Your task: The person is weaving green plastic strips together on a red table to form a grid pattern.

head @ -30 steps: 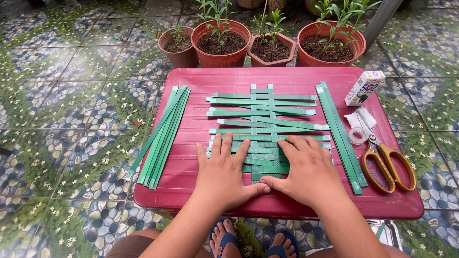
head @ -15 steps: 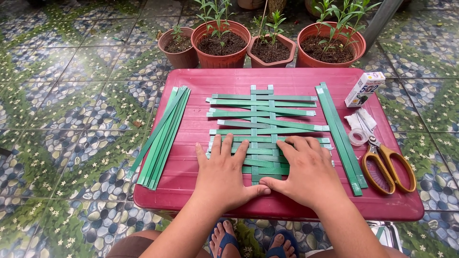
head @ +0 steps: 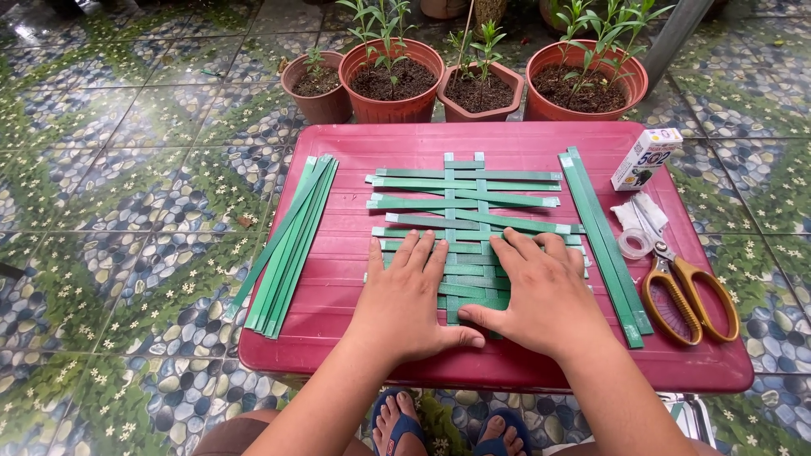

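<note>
Head view: left hand and right hand are pressing flat, fingers spread, grasping nothing, steadying green woven strips; even pressure advisable.

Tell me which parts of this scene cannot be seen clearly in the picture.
- Head view: the near rows of the woven green strips lie hidden under the left hand and right hand.
- The roll of clear tape is partly covered by the scissors.
- The plants in the pots are cut off by the top edge.
- The feet in sandals are partly hidden by the red table and the bottom edge.
</note>
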